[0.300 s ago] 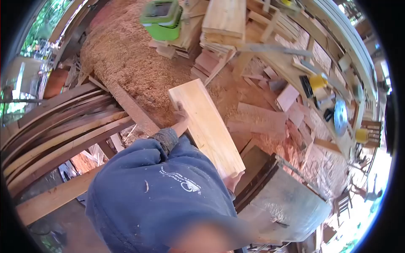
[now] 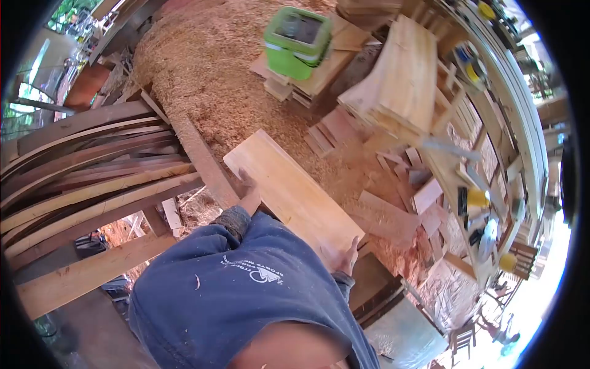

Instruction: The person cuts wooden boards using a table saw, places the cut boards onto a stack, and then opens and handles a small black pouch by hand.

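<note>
A pale, wide wooden board point(image 2: 295, 190) lies diagonally in front of my body, held between both hands. My left hand point(image 2: 246, 182) grips its far-left end along the near edge, fingers partly hidden. My right hand point(image 2: 348, 256) holds the opposite end at the lower right, with fingers curling over the corner. A dark blue sweatshirt with white print point(image 2: 246, 295) covers my torso just behind the board.
Long curved planks point(image 2: 104, 166) are piled on the left. Wood shavings point(image 2: 196, 67) cover the floor ahead. A green bucket point(image 2: 298, 46) sits on boards near a board stack point(image 2: 402, 80). Offcuts point(image 2: 393, 215) lie to the right, and a metal-sided box point(image 2: 405, 332) stands lower right.
The view has swung left, so the bucket and board stack appear farther right. The board has turned in view and lies flatter across my front, still in both hands.
</note>
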The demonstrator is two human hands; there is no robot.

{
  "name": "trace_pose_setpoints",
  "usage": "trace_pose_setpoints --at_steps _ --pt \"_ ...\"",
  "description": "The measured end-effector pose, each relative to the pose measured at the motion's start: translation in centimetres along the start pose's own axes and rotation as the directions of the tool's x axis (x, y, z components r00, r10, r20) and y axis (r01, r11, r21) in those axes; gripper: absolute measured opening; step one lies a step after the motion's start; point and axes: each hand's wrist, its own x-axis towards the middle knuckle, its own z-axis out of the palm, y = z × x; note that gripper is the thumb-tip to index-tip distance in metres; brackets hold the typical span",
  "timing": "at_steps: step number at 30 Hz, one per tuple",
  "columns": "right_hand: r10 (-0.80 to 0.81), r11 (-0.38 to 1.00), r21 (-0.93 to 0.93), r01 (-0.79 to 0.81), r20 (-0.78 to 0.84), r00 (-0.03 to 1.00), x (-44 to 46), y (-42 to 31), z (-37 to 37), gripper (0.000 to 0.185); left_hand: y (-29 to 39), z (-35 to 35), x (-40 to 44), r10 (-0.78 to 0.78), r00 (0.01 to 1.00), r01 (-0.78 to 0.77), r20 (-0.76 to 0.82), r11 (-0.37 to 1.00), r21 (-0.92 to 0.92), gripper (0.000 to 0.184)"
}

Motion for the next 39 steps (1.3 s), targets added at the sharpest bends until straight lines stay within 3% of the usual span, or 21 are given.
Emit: trace_pose_setpoints --at_steps 2,3,5,9,10,12,14,17,18,19,22,24,26,27,30,32,33,36,37,38,39 --pt "-0.025 0.979 -0.202 0.033 0.042 0.999 0.5 -3.8 9.6 0.092 1.7 0.6 6.5 0.019 0.999 -0.019 -0.026 1.0 0.006 0.092" --pt "0.027 0.99 -0.139 -0.003 0.172 0.985 2.4 -4.6 13.2 0.086 5.0 -0.2 8.5 0.016 1.0 -0.015 0.022 0.999 -0.041 0.09" --pt "0.068 0.959 -0.281 -0.037 0.101 0.993 3.6 -5.5 21.2 0.084 13.9 -4.0 11.6 0.007 0.986 0.03 0.167 0.976 -0.214 0.086" --pt "0.174 0.877 -0.476 -0.07 0.178 0.968 13.5 -3.6 34.9 0.081 27.4 -8.5 18.7 -0.018 0.993 0.004 -0.115 0.993 -0.117 0.076" --pt "0.175 0.808 -0.588 -0.04 0.176 0.969 16.2 -3.2 38.1 0.08 32.1 -10.4 19.6 0.006 0.986 -0.021 -0.167 0.996 -0.086 0.075" --pt "0.186 0.637 -0.77 -0.006 0.146 0.972 19.9 -2.1 43.5 0.079 37.5 -13.2 22.5 0.078 0.97 -0.128 -0.23 0.968 -0.215 0.075" --pt "0.277 0.657 -0.753 -0.023 0.213 0.937 20.1 -2.1 50.0 0.084 42.2 -14.9 25.1 0.107 0.94 -0.202 -0.324 0.94 -0.276 0.078" --pt "0.302 0.73 -0.683 -0.013 0.306 0.903 17.7 -5.8 62.1 0.088 44.8 -13.9 31.1 0.219 0.936 -0.35 -0.276 0.675 -0.65 0.064" --pt "0.26 0.769 -0.639 0.002 0.316 0.912 15.2 -7.6 66.3 0.086 45.6 -13.2 33.7 0.202 0.969 -0.243 -0.14 0.706 -0.665 0.062" --pt "0.215 0.802 -0.597 0.02 0.32 0.923 14.4 -9.4 69.5 0.085 46.1 -11.8 36.5 0.172 0.985 -0.129 0.001 0.737 -0.664 0.06" --pt "0.227 0.626 -0.779 -0.038 0.135 0.964 17.7 -12.5 77.2 0.078 49.9 -6.7 43.9 0.023 0.958 0.132 0.286 0.85 -0.51 0.063" --pt "0.232 0.739 -0.673 -0.026 0.218 0.948 26.1 -8.0 78.0 0.077 52.4 -0.6 47.2 0.165 0.935 0.043 0.314 0.825 -0.563 0.063" --pt "0.207 0.898 -0.438 -0.051 0.316 0.926 32.2 -2.2 78.2 0.077 55.9 4.1 49.8 0.182 0.903 -0.006 0.39 0.911 -0.412 0.068" --pt "0.239 0.927 -0.345 -0.147 0.24 0.941 30.3 -2.2 78.7 0.075 55.8 6.8 52.5 0.258 0.834 0.007 0.487 0.879 -0.478 0.064" --pt "0.326 0.945 -0.045 -0.324 0.046 0.944 24.7 -6.1 81.4 0.07 60.4 14.5 56.1 -0.073 0.793 0.176 0.605 0.978 -0.112 0.059" --pt "0.352 0.924 0.171 -0.341 -0.04 0.935 25.5 -9.4 85.9 0.067 60.9 22.5 58.8 -0.014 0.787 0.029 0.617 0.999 -0.014 0.055" --pt "0.364 0.925 0.182 -0.334 -0.165 0.917 25.8 -9.0 87.6 0.07 61.5 26.0 60.0 0.015 0.78 -0.049 0.626 0.998 0.036 0.053" --pt "0.268 0.963 0.135 -0.232 -0.506 0.82 30.4 -3.5 93.3 0.073 64.9 36.9 60.2 -0.126 0.693 0.014 0.71 0.987 0.161 0.046" --pt "0.257 0.965 0.189 -0.182 -0.547 0.796 32.0 -2.1 95.7 0.074 64.5 40.8 60.5 -0.159 0.648 0.142 0.744 0.986 0.087 0.042" --pt "0.246 0.963 0.24 -0.124 -0.59 0.769 33.8 -1.3 98.3 0.076 64.5 45.1 61.6 -0.176 0.623 0.087 0.762 0.984 0.156 0.043" --pt "0.298 0.954 0.223 -0.201 -0.625 0.722 35.8 -1.8 100.5 0.075 63.6 49.7 63.5 -0.197 0.598 0.036 0.777 0.975 0.219 0.044"
